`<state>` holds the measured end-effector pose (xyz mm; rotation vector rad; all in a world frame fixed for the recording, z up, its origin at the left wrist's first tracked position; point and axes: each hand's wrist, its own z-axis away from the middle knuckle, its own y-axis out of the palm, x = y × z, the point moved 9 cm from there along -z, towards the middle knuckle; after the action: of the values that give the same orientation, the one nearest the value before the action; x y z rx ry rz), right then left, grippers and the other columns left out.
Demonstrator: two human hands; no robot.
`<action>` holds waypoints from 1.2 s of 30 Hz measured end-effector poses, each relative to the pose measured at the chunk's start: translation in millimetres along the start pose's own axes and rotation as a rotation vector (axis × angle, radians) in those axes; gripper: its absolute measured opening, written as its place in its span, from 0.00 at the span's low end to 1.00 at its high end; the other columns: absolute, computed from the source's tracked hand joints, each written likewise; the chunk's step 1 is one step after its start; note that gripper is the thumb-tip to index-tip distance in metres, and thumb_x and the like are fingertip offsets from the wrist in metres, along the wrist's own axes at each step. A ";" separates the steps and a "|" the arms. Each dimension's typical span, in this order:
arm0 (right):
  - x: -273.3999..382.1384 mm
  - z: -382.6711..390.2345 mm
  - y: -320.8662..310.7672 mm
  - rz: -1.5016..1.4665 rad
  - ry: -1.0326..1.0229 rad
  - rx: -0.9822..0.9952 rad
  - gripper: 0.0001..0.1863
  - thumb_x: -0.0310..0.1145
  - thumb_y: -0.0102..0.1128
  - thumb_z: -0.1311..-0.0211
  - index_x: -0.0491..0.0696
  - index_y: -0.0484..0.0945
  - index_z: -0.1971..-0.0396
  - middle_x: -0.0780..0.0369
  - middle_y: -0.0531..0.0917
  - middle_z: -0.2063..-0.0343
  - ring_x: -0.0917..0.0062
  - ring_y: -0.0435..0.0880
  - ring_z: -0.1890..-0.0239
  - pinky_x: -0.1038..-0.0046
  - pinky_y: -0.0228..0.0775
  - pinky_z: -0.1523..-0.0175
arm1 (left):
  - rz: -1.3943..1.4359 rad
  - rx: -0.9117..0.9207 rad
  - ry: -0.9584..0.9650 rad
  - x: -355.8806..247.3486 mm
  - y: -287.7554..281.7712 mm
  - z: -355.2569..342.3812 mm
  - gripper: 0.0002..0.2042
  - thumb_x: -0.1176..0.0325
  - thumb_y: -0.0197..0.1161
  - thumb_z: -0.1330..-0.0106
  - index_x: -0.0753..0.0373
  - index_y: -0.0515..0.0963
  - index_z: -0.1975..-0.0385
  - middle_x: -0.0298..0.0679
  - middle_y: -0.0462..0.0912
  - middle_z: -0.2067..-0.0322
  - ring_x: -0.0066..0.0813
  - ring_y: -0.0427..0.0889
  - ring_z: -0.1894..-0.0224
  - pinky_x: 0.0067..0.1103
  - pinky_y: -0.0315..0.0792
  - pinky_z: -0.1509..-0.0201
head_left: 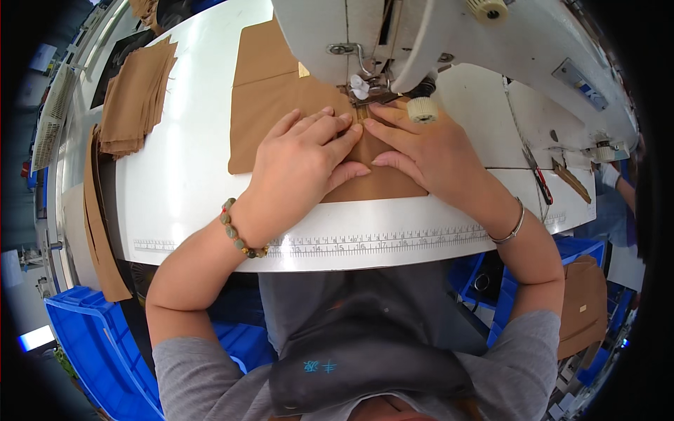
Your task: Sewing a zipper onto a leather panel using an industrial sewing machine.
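Brown fabric [263, 105] lies on the white sewing table beneath the presser foot [366, 97] of a sewing machine [337, 35]. My left hand [298, 158] presses the cloth with its fingers laid out flat, just left of the foot. On the other side my right hand [421, 151] also lies on the fabric, fingers stretched toward the foot. Between my fingertips a narrow strip or seam [361, 116] runs under the foot; the needle tip cannot be made out. Neither hand grips anything visible.
A stack of brown fabric pieces [137, 98] sits at the table's left, beside a long brown strip [98, 224]. Red-and-black snips [539, 179] lie at the right. A printed ruler [337, 244] follows the front edge. Blue bins [98, 337] stand below; more brown pieces [583, 305] hang lower right.
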<state>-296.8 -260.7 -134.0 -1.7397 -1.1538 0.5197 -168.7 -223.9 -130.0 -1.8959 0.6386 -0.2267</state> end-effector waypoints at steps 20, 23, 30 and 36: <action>-20.8 2.1 4.3 -0.398 0.141 0.013 0.23 0.40 0.73 0.36 0.50 0.84 0.42 0.57 0.87 0.54 0.63 0.83 0.51 0.63 0.71 0.36 | -0.058 -0.010 0.010 5.6 1.6 -6.6 0.26 0.48 0.71 0.38 0.59 0.86 0.45 0.37 0.86 0.44 0.37 0.83 0.39 0.41 0.76 0.34; -40.2 2.6 2.8 -0.867 0.280 0.006 0.22 0.37 0.73 0.37 0.48 0.85 0.43 0.56 0.87 0.54 0.63 0.84 0.54 0.63 0.72 0.38 | -0.041 -0.003 0.010 4.3 2.8 -5.5 0.27 0.48 0.72 0.39 0.59 0.86 0.45 0.36 0.86 0.45 0.38 0.83 0.39 0.41 0.76 0.35; -23.1 -0.9 -2.8 -0.416 0.173 0.052 0.23 0.43 0.72 0.37 0.45 0.86 0.46 0.58 0.87 0.50 0.65 0.85 0.51 0.57 0.69 0.33 | -0.016 -0.001 0.018 2.5 0.8 -1.7 0.28 0.47 0.73 0.42 0.59 0.86 0.46 0.37 0.86 0.45 0.40 0.83 0.39 0.41 0.77 0.36; -0.4 5.0 7.5 -0.047 0.081 0.076 0.26 0.47 0.70 0.37 0.50 0.84 0.43 0.61 0.86 0.45 0.68 0.81 0.39 0.52 0.63 0.26 | -0.016 0.005 0.024 1.8 0.8 -3.9 0.28 0.47 0.73 0.42 0.60 0.87 0.47 0.39 0.86 0.46 0.41 0.84 0.39 0.40 0.76 0.35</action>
<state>-297.2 -259.4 -142.9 -1.6502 -1.1013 0.4552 -169.1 -228.2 -129.4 -1.8963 0.6390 -0.2615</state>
